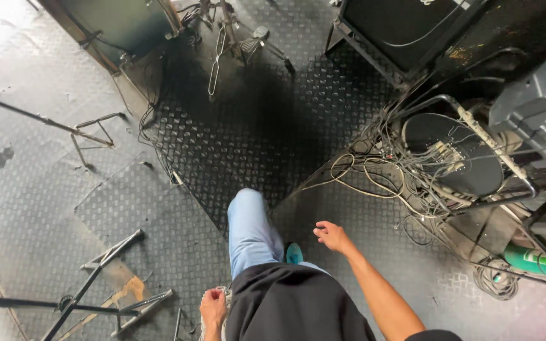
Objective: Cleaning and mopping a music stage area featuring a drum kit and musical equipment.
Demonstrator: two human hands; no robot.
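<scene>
So the tangle of cables (pixel 412 170) sits on the floor (pixel 254 126) off to the right, around a round stool (pixel 456 155), with a speaker cabinet (pixel 399 28) behind it. Folding stands (pixel 96 284) lie low on the left, another stand (pixel 64 126) further back.

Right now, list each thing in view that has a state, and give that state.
left hand: closed, gripping something pale, kind unclear.
right hand: open, empty, held out over the floor.
stand: legs spread, standing on the floor.
cables: loose, tangled in a heap.
green bottle: lying on its side.
</scene>
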